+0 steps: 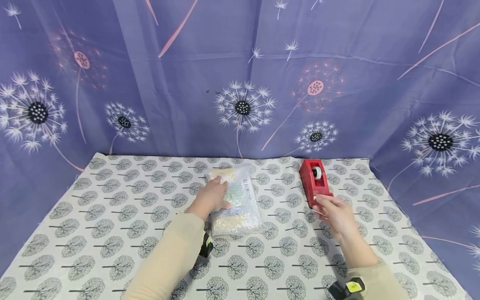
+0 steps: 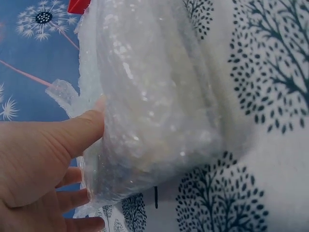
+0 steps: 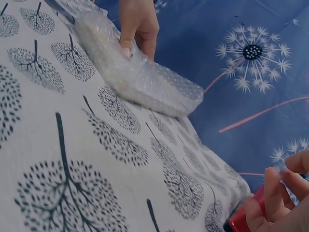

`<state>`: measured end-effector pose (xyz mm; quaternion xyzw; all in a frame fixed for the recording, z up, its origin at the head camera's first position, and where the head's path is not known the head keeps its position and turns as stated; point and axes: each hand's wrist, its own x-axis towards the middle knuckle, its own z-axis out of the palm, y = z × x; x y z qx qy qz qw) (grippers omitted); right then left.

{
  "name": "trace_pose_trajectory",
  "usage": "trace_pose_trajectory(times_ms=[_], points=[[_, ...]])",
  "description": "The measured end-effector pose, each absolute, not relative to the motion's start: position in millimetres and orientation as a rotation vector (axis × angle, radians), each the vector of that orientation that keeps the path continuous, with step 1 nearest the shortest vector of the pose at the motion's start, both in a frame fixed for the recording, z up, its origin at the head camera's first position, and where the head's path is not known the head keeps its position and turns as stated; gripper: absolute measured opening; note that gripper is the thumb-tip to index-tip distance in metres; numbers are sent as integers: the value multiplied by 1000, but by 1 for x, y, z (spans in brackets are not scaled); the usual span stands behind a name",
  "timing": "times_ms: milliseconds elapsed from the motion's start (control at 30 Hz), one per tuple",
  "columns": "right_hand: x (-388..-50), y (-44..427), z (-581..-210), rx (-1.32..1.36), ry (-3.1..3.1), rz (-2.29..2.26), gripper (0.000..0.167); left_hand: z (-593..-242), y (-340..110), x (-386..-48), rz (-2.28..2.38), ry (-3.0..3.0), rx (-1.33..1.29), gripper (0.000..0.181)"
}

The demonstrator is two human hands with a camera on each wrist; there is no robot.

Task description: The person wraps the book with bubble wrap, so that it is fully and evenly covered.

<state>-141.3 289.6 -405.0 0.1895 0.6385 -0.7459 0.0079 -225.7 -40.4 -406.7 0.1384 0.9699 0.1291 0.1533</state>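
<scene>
A flat package in bubble wrap [image 1: 243, 208] lies on the cloth, with yellowish ends and some print showing through. My left hand [image 1: 213, 196] rests on its left part with the fingers spread. In the left wrist view, the thumb [image 2: 87, 130] lies against the wrap and the other fingers are loosely extended beside it. At the right stands a red tape dispenser [image 1: 308, 183] with a roll of tape [image 1: 317, 173] in it. By its front end, my right hand [image 1: 339, 216] pinches a small piece of clear tape [image 3: 278, 175] between thumb and forefinger.
A white cloth with tree prints [image 1: 150, 246] covers the table. Behind it hangs a purple-blue curtain with dandelion prints [image 1: 187, 91], which also runs along both sides.
</scene>
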Motion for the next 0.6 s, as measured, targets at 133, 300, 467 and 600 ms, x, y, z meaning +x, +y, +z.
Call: trace_pose_trajectory(times_ms=[133,300,467,600], points=[[-143,284,-408,597,1994,-2326,10,-409,-40,-225,407,2771,398,80],[-145,278,-412,592,1963,-2331,10,-411,-41,-225,430,2776,415,75],[-146,272,-414,550,1958,-2316,5,-411,-41,-223,417,2787,434,70],[-148,267,-416,493,1979,-2281,23,-410,-42,-222,414,2783,431,70]])
